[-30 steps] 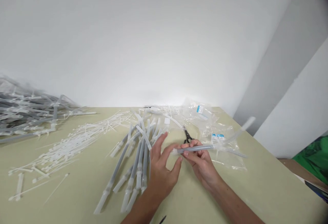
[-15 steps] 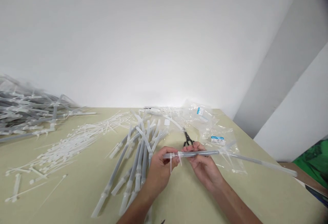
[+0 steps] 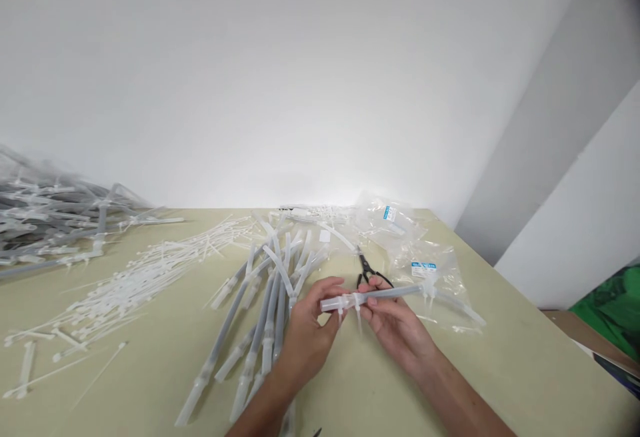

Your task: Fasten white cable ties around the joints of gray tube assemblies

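From my remote station, I have the left hand (image 3: pixel 310 323) closed on the clear end of a grey tube (image 3: pixel 395 292), while the right hand (image 3: pixel 400 330) grips its shaft above the pale green worktop (image 3: pixel 500 383). Two white ties (image 3: pixel 358 317) hang from the tube near that end. Black-handled scissors (image 3: pixel 367 268) lie just beyond the right hand; finished-looking tubes (image 3: pixel 270 300) lie bunched beside the left.

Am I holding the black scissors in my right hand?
No, the black scissors lie on the table while your right hand holds a gray tube.
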`<state>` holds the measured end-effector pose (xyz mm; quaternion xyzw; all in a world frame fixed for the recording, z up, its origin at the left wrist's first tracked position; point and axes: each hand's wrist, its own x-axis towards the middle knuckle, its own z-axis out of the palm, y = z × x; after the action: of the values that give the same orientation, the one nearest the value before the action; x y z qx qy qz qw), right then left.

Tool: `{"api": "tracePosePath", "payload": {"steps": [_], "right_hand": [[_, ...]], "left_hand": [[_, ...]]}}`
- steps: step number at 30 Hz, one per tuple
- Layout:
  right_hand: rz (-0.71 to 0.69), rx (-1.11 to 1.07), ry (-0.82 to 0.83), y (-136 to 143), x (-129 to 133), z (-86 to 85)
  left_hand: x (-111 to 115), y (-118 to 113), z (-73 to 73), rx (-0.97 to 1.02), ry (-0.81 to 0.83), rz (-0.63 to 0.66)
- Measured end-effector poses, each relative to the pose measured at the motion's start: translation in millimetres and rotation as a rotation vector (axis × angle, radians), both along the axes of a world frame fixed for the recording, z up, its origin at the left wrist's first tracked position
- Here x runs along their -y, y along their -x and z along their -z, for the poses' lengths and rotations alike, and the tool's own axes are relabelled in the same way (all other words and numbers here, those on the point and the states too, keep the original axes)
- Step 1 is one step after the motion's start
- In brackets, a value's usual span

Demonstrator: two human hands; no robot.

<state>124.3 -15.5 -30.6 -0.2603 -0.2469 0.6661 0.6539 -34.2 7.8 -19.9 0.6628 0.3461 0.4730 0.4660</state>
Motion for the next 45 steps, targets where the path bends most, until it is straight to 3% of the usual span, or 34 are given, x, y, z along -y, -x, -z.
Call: {"api": "tracePosePath", "payload": {"steps": [4,8,12,22,26,30,32,36,41,45], "right_hand": [[0.021,0.059,-0.059,-3.3,-1.5,-2.4],[0.023,0.115,-0.092,-1.5,-1.4,0.9],[0.004,0.155,-0.099,1.4,0.9,2.7],[0.008,0.187,-0.118,3.3,2.9,3.6],[-0.021,0.014,-0.061,6.6,1.9,0.5],[0.079,-0.344,0.138,0.8,-2.1,-2.1],[0.098,-0.441,0.150,-4.5,-3.6,-2.1],[0.055,-0.506,0.087,-10.7,-3.6,-1.4],[0.103,-0.494,0.079,-9.5,-2.5,-1.3],[0.100,-0.513,0.079,-8.2,-1.0,-0.7]], "left_hand": [[-4.4,3.4,-2.4,0.163,0.184,0.080],[-1.0,5.0,-5.7,0.023,0.074,0.107],[2.3,2.6,-6.5,-0.133,-0.034,0.000],[3.5,3.1,-7.1,-0.181,-0.117,0.015],[4.3,2.0,-5.3,-0.176,-0.153,-0.007],[6.5,0.0,-4.3,-0.243,-0.224,-0.033],[8.6,-1.8,-4.1,-0.283,-0.265,-0.018],[12.4,-6.8,-1.4,-0.324,-0.303,-0.031],[13.4,-12.1,5.9,-0.314,-0.285,-0.057],[13.8,-14.7,12.5,-0.245,-0.377,-0.037]]}}
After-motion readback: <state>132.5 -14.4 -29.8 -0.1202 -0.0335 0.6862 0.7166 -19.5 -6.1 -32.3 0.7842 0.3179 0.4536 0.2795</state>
